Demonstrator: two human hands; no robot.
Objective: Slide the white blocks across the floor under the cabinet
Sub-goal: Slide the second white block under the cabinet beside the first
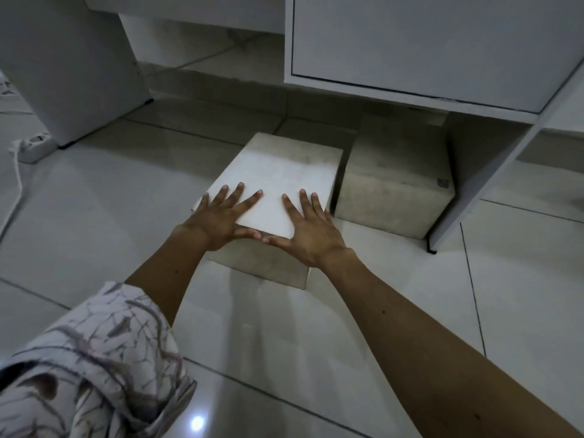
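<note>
A pale tiled floor (363,336) is seen across the whole view, crossed by dark grout lines. At the far right a white cabinet (426,42) is raised off the floor, and a shadowed gap is left beneath its lower edge; its upright side panel (480,184) comes down to the floor on the right and closes that side. A second white unit (66,67) stands at the far left, well apart, with open floor between the two. Two white blocks are set side by side on the tiles. The right block (395,184) is lodged partly beneath the cabinet edge, just beside the side panel. The left block (278,184) lies nearer, its far right corner just beside the right block, its far end short of the cabinet edge; bare floor is left on its left and near sides. The left hand (218,216) and the right hand (311,226) are laid flat on its top at the near end, fingers straight and spread, thumbs nearly meeting. A power strip (34,147) with a white cord (15,188) lies at the far left.
</note>
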